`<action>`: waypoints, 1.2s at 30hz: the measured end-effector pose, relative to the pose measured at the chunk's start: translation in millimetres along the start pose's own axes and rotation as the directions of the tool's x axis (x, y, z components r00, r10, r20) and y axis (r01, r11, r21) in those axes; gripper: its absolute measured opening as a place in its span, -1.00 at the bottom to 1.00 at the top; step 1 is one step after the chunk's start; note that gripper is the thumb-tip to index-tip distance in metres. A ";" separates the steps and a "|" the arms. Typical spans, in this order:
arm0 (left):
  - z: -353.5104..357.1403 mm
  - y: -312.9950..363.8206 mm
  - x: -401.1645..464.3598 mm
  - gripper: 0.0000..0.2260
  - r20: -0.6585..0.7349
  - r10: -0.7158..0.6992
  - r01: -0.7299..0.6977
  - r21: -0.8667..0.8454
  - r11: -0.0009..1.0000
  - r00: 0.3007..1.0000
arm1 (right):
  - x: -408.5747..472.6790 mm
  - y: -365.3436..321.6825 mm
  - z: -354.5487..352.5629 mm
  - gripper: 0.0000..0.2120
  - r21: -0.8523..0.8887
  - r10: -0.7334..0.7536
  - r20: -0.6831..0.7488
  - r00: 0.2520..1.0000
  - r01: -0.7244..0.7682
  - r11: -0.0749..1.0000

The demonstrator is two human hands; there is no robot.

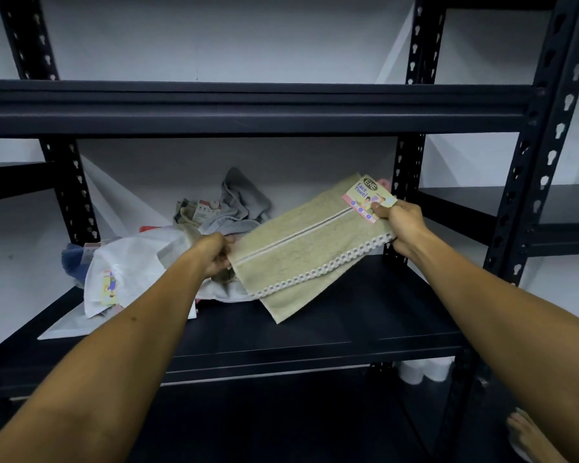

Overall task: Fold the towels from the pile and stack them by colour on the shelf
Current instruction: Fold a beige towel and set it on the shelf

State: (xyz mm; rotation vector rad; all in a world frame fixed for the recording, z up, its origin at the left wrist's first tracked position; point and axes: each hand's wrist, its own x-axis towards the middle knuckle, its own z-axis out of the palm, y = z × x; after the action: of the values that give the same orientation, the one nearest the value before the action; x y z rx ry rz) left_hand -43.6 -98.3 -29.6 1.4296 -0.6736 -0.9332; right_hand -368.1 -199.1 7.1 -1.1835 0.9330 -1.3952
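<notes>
Head view: a beige towel (301,242) is held stretched above the dark shelf (365,315), just right of the unfolded pile (168,255). No folded stack is seen on the shelf, so most of the task is judged to remain. One end is pinched by the left hand (216,257) beside the pile, the labelled end is gripped by the right hand (398,225), both arms being extended forward.
</notes>
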 end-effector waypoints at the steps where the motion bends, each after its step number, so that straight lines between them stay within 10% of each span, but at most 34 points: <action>1: 6.9 -0.5 -0.3 -0.79 -0.039 0.084 -0.072 0.248 0.966 0.996 | -1.0 1.1 -0.3 -0.83 0.010 0.011 0.024 1.000 -0.011 1.000; 4: 37.2 11.1 -17.9 -0.77 0.119 0.400 -0.389 0.591 0.707 0.909 | -4.5 2.6 2.5 -0.82 0.027 0.037 0.144 0.989 -0.041 0.999; 10: 115.2 48.8 -60.3 -0.72 0.509 0.342 -0.535 0.299 0.790 0.790 | -14.4 1.1 18.5 -0.83 -0.004 0.062 0.369 0.927 -0.065 0.998; 16: 144.0 49.9 -47.0 -0.78 0.276 0.461 -0.480 0.000 0.878 0.843 | -24.7 18.5 2.2 -0.62 0.256 -0.002 0.478 0.878 -0.138 0.957; 24: 137.9 47.6 -40.5 -0.76 -0.061 0.418 -0.418 -0.277 0.865 0.906 | -27.4 60.3 -33.0 -0.66 -0.253 0.268 0.531 0.804 -0.152 0.956; 29: 92.8 14.3 -7.4 -0.57 -0.128 0.174 -0.196 -0.178 0.964 0.976 | -6.8 25.9 -56.8 -0.53 -0.668 0.426 0.435 0.793 -0.033 0.744; 33: 56.4 -26.3 -7.8 -0.56 -0.144 0.064 -0.050 0.100 0.994 0.988 | 7.1 28.7 -67.5 -0.79 -0.821 0.597 0.433 0.675 0.021 0.570; 36: 34.2 -57.2 -11.4 -0.53 -0.118 -0.004 0.047 0.368 0.929 0.993 | 12.9 56.8 -69.2 -0.96 -0.837 0.481 0.405 0.777 0.104 0.537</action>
State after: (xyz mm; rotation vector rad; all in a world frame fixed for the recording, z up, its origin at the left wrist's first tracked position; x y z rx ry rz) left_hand -86.0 -101.1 -82.1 1.8166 -0.7735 -0.7601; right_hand -422.9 -225.1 -60.0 -1.9972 1.2365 -0.2049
